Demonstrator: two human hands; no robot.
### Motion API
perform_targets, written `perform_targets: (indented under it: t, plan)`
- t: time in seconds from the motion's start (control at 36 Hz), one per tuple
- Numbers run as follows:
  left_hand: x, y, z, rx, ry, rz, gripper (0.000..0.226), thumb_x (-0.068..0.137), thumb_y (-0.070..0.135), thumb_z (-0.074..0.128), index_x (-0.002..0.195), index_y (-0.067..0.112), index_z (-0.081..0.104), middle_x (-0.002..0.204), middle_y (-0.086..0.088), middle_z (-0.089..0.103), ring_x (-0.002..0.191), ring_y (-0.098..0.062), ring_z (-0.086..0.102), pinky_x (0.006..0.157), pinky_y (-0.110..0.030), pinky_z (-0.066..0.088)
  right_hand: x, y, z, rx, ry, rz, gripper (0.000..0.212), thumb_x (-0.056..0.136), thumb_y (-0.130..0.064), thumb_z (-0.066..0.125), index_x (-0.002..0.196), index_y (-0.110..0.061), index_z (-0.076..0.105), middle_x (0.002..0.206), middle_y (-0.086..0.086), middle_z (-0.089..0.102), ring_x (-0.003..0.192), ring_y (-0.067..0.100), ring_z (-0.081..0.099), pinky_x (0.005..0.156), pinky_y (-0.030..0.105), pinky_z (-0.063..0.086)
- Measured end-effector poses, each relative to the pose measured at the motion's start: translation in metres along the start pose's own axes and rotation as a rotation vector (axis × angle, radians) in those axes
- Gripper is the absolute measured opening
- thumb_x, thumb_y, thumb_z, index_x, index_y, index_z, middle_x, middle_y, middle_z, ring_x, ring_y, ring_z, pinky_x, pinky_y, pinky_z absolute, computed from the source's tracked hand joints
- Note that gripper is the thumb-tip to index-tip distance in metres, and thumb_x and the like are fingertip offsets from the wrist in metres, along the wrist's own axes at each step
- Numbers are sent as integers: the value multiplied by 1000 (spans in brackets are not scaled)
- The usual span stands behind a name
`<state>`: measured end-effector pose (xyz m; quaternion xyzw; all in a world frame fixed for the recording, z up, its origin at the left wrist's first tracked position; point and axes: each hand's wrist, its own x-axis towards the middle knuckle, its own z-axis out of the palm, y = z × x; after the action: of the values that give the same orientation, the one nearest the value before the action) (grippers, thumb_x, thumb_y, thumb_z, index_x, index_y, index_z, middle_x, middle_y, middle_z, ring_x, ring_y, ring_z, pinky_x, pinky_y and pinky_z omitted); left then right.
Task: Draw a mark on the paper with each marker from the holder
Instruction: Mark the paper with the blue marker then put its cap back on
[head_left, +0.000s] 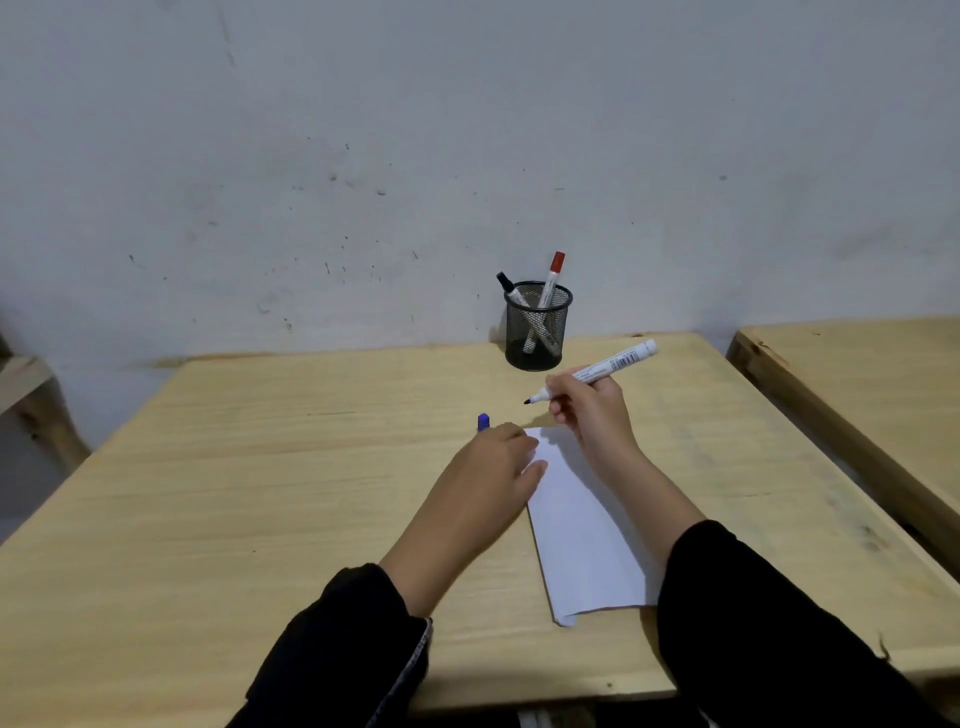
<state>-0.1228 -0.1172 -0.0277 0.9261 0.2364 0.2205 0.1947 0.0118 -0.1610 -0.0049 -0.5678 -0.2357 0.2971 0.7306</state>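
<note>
A black mesh holder (537, 332) stands at the table's far edge by the wall, with a black-capped marker (511, 292) and a red-capped marker (551, 278) in it. My right hand (592, 410) grips an uncapped white marker (605, 369), its tip pointing left, just above the far end of the white paper (582, 525). My left hand (491, 467) rests at the paper's left edge and holds a blue cap (483, 422) that sticks up past the fingers. The paper shows no mark that I can see.
The wooden table (260, 467) runs up to a scuffed grey wall. A second wooden table (857, 384) stands to the right across a narrow gap. Part of a wooden frame (31, 395) shows at the far left.
</note>
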Motion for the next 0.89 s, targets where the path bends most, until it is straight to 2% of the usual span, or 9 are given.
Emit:
perform_targets:
  t: [0.08, 0.14, 0.25, 0.36, 0.5, 0.61, 0.89]
  plan:
    - [-3, -2, 7, 99, -49, 26, 33, 94, 29, 47, 74, 3, 56, 85, -3, 55, 77, -17, 49, 67, -32, 41, -3, 9, 3, 40, 43, 35, 12, 83, 3, 52, 75, -5, 49, 59, 6, 48, 45, 8, 42, 42, 14, 35]
    - [-3, -3, 9, 126, -50, 41, 35, 94, 28, 46, 70, 3, 54, 78, -2, 49, 73, -15, 43, 63, -29, 34, -4, 14, 3, 6, 52, 48, 8, 83, 3, 52, 82, -5, 49, 60, 8, 46, 40, 6, 43, 41, 14, 36]
    - [-3, -4, 13, 143, -42, 42, 35, 95, 27, 45, 72, 3, 56, 78, -2, 49, 72, -15, 43, 62, -27, 29, -5, 18, 1, -80, 51, 24, 9, 81, 4, 51, 83, -4, 48, 64, 11, 47, 37, 2, 50, 41, 15, 40]
    - [-5, -4, 15, 149, -23, 47, 34, 96, 26, 44, 74, 2, 56, 79, -6, 53, 74, -18, 48, 62, -28, 31, -4, 20, 1, -153, 57, -21, 9, 80, 4, 53, 79, -5, 49, 62, 6, 49, 38, -2, 50, 43, 11, 40]
    - [-4, -4, 15, 144, -13, 50, 33, 96, 24, 44, 74, 3, 55, 77, -5, 50, 72, -15, 41, 61, -26, 25, -1, 26, 1, -252, 51, -38, 7, 79, -2, 56, 78, -7, 51, 63, 4, 55, 42, -2, 51, 51, 16, 43]
    - [-4, -4, 16, 143, -14, 46, 33, 96, 24, 44, 75, 2, 56, 79, -8, 54, 72, -15, 41, 61, -25, 24, -2, 26, 3, -241, 29, -53, 7, 80, 0, 56, 84, -4, 52, 65, 6, 54, 42, -3, 53, 47, 10, 42]
    - [-4, -3, 15, 142, -11, 45, 32, 96, 25, 44, 74, 5, 54, 76, -5, 50, 71, -15, 41, 60, -25, 24, -4, 25, 5, -246, 9, -44, 8, 82, 1, 56, 89, -2, 53, 75, 13, 55, 44, -4, 54, 46, 8, 42]
